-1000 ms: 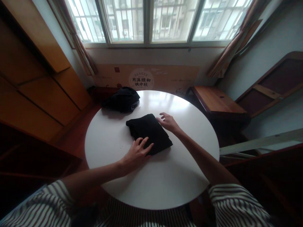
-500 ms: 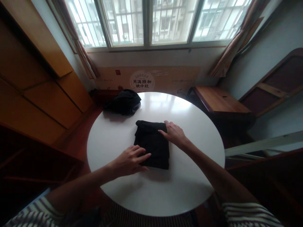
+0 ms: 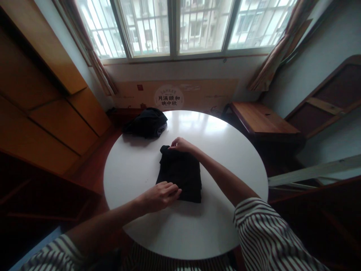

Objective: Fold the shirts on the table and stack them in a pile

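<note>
Seemingly for steadiness, the right grip [image 3: 181, 144] pinches the folded black garment [image 3: 180, 169] by its far edge; left grip [image 3: 162, 196] unclear.

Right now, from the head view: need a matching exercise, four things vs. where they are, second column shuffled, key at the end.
Things
1. Folded black cloth
2. Dark bundle
3. Left hand
4. Right hand

Places
A. At the near-left corner of the folded cloth
B. Around the middle of the round white table
C. At the far edge of the folded cloth
D. At the far-left rim of the table

Pairs: 1-B, 2-D, 3-A, 4-C
</note>
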`<state>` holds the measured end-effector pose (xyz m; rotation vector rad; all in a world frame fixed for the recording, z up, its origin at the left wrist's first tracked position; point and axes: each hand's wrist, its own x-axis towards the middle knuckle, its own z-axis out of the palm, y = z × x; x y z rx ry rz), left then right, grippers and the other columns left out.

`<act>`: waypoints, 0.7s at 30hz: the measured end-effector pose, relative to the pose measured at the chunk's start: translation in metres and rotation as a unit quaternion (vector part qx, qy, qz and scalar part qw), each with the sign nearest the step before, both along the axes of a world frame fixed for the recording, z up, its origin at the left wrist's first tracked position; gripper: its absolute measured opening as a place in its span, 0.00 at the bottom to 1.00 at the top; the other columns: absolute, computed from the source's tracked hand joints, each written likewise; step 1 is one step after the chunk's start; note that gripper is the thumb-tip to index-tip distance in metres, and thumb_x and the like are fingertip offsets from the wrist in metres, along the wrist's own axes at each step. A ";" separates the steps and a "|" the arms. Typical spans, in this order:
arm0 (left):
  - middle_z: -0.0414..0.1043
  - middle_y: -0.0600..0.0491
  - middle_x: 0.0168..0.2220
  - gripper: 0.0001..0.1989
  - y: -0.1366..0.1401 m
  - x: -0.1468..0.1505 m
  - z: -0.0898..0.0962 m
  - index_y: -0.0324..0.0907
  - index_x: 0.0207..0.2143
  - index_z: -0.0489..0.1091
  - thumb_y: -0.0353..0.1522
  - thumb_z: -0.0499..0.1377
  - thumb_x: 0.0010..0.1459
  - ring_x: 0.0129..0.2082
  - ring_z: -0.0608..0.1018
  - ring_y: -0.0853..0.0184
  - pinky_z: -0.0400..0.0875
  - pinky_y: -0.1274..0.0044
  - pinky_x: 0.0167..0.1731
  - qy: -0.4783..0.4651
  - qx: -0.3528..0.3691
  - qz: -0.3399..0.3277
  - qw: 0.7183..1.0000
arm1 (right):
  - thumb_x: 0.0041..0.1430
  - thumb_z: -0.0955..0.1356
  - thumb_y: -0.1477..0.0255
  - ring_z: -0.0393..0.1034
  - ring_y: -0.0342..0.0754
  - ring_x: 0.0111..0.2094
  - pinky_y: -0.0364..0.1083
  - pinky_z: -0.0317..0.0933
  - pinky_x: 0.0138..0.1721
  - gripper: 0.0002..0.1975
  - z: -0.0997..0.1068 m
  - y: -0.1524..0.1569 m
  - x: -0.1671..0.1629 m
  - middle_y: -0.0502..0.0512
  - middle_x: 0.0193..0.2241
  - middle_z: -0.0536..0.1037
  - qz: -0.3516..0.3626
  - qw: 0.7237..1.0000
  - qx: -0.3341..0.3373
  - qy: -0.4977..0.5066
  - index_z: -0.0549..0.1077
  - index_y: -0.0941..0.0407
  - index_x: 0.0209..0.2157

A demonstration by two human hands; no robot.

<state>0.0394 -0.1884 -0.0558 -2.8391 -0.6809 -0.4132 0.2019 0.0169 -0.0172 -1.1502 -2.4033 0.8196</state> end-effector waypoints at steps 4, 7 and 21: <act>0.71 0.46 0.37 0.17 -0.002 0.001 -0.001 0.34 0.51 0.69 0.36 0.49 0.70 0.34 0.75 0.65 0.74 0.72 0.34 -0.054 -0.042 0.050 0.996 | 0.53 0.72 0.55 0.67 0.44 0.26 0.42 0.59 0.29 0.20 -0.005 0.005 0.000 0.52 0.24 0.78 0.008 1.000 -0.006 0.019 0.81 0.59 0.35; 0.71 0.46 0.36 0.18 -0.004 0.002 0.000 0.33 0.51 0.69 0.36 0.48 0.70 0.34 0.75 0.64 0.73 0.71 0.34 -0.039 -0.074 0.052 0.995 | 0.54 0.72 0.56 0.68 0.44 0.28 0.42 0.60 0.31 0.18 -0.009 0.003 -0.003 0.52 0.26 0.78 -0.006 0.999 0.006 0.032 0.80 0.58 0.35; 0.43 0.38 0.70 0.38 -0.004 -0.046 -0.006 0.50 0.66 0.56 0.40 0.66 0.57 0.65 0.61 0.46 0.71 0.57 0.53 -0.092 -0.181 0.134 0.970 | 0.56 0.69 0.48 0.76 0.55 0.24 0.51 0.72 0.27 0.46 0.000 -0.059 0.106 0.58 0.21 0.78 -0.222 0.926 -0.301 0.046 0.54 0.65 0.63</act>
